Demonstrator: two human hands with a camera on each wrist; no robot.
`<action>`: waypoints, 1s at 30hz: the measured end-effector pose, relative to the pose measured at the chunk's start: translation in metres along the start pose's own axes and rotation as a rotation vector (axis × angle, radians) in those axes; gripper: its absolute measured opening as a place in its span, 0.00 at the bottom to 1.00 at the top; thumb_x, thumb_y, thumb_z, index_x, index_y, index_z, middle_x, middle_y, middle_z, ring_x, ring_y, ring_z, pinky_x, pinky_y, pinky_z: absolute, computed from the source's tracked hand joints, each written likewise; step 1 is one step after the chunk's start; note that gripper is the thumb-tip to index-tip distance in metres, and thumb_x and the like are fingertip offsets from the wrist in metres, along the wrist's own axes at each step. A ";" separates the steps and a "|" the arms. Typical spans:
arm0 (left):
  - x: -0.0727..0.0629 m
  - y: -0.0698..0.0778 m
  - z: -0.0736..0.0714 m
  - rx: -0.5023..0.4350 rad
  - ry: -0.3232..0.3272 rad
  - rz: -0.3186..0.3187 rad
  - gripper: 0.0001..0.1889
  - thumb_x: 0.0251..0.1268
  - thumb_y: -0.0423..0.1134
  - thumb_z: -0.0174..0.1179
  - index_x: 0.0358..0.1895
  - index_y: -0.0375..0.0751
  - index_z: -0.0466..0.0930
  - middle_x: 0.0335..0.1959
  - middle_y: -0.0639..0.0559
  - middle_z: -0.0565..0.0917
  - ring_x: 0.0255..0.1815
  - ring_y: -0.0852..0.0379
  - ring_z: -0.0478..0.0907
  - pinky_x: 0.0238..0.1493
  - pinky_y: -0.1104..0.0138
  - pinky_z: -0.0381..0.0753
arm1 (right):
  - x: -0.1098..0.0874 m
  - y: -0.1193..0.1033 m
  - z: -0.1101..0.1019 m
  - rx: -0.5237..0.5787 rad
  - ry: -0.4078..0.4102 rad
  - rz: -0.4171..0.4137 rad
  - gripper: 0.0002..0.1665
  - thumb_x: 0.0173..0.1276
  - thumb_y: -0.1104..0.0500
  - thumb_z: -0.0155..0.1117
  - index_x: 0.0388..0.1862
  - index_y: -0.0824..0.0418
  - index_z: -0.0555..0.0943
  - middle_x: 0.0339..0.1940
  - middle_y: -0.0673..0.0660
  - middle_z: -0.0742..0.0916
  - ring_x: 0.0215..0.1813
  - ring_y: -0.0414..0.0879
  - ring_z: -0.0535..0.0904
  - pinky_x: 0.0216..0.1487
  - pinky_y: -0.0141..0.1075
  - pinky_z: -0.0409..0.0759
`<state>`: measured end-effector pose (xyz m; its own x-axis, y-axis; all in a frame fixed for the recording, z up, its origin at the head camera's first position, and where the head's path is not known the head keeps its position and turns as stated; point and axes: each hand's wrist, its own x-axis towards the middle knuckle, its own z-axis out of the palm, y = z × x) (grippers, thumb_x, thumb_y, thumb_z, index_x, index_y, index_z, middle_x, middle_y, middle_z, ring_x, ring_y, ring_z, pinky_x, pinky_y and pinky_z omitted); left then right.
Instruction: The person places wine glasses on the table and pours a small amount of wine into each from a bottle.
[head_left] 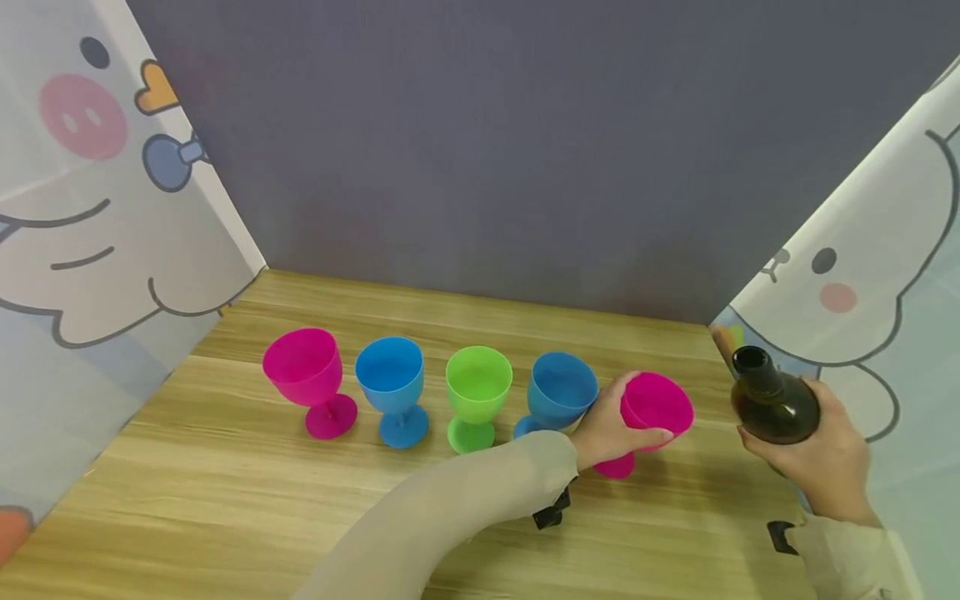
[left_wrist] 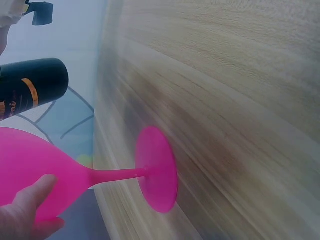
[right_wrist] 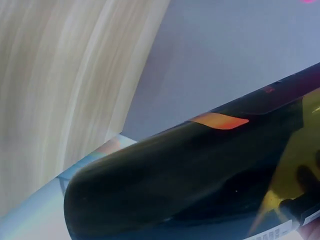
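My left hand (head_left: 609,429) grips the bowl of a pink plastic goblet (head_left: 660,407) at the right end of a row. In the left wrist view, that goblet's round foot (left_wrist: 157,170) is at the wooden tabletop; whether it touches cannot be told. A dark glass bottle (head_left: 776,404) is in my right hand (head_left: 836,458), its open neck up and leaning left. The left wrist view shows the bottle's base (left_wrist: 57,80) raised off the table. Its orange-marked label (right_wrist: 220,121) appears in the right wrist view.
Left of the held goblet stand a blue goblet (head_left: 562,390), a green one (head_left: 478,385), another blue one (head_left: 390,377) and a pink one (head_left: 303,367). A grey panel (head_left: 480,150) rises behind the wooden table (head_left: 225,500). Cartoon-printed sheets (head_left: 67,250) flank both sides.
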<state>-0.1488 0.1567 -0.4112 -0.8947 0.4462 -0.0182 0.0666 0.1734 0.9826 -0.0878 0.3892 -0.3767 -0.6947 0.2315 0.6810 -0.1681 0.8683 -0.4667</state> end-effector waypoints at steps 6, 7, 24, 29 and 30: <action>0.000 0.004 0.001 0.011 0.003 0.010 0.41 0.50 0.45 0.72 0.70 0.58 0.62 0.53 0.63 0.73 0.48 0.66 0.71 0.39 0.71 0.77 | -0.001 0.005 -0.009 -0.089 -0.017 -0.036 0.46 0.21 0.62 0.79 0.49 0.72 0.76 0.39 0.69 0.82 0.40 0.17 0.64 0.30 0.25 0.60; 0.000 0.004 0.001 0.011 0.006 0.012 0.41 0.50 0.44 0.72 0.70 0.57 0.62 0.53 0.63 0.73 0.48 0.66 0.71 0.39 0.71 0.77 | -0.001 0.005 -0.010 -0.109 -0.013 -0.039 0.46 0.22 0.60 0.79 0.48 0.71 0.77 0.38 0.69 0.83 0.39 0.22 0.67 0.29 0.27 0.60; 0.001 0.002 0.003 0.002 0.041 0.003 0.42 0.50 0.44 0.73 0.70 0.57 0.60 0.56 0.61 0.73 0.51 0.62 0.72 0.41 0.69 0.77 | -0.004 0.016 -0.029 -0.234 -0.095 -0.112 0.47 0.31 0.49 0.76 0.53 0.71 0.75 0.37 0.78 0.80 0.31 0.72 0.77 0.16 0.54 0.69; 0.001 0.002 0.007 0.001 0.033 0.007 0.43 0.50 0.45 0.73 0.70 0.55 0.60 0.55 0.62 0.73 0.51 0.63 0.71 0.41 0.69 0.77 | -0.006 0.022 -0.035 -0.281 -0.071 -0.226 0.57 0.43 0.24 0.58 0.53 0.72 0.74 0.37 0.80 0.79 0.27 0.74 0.76 0.18 0.63 0.70; 0.001 0.002 0.008 0.002 0.032 0.006 0.43 0.49 0.45 0.73 0.70 0.55 0.60 0.55 0.62 0.73 0.50 0.63 0.71 0.41 0.69 0.77 | -0.005 0.022 -0.036 -0.290 -0.055 -0.256 0.58 0.45 0.20 0.51 0.52 0.72 0.75 0.37 0.80 0.79 0.25 0.74 0.76 0.17 0.63 0.69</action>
<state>-0.1463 0.1643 -0.4104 -0.9080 0.4188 -0.0059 0.0731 0.1724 0.9823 -0.0633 0.4231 -0.3704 -0.6938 -0.0254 0.7197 -0.1411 0.9848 -0.1013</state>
